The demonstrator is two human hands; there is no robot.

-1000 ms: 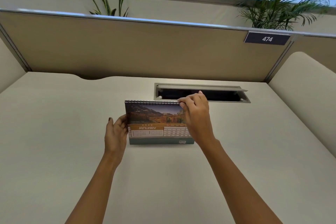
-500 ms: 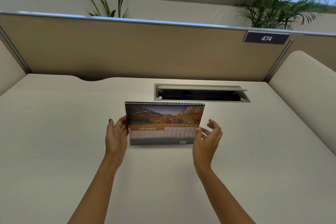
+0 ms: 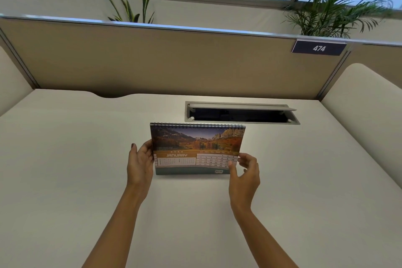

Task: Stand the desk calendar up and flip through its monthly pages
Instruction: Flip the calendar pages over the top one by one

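Observation:
The desk calendar point(image 3: 195, 146) stands upright in the middle of the white desk point(image 3: 65, 180), spiral binding on top, showing the JANUARY page with an autumn mountain photo. My left hand point(image 3: 140, 163) holds its left edge, fingers behind and thumb in front. At the lower right corner of the January page, my right hand point(image 3: 244, 172) pinches the page between thumb and fingertips. The back of the calendar is hidden.
An open cable hatch point(image 3: 241, 113) is set into the desk just behind the calendar. A beige partition point(image 3: 174, 61) with a "474" sign point(image 3: 318, 48) closes the back. Padded side panels point(image 3: 365, 98) stand left and right. Plants stand behind the partition.
My right hand left the top spiral edge, dropped down the right side and came in onto the page's lower right corner. The left hand and the calendar stayed put.

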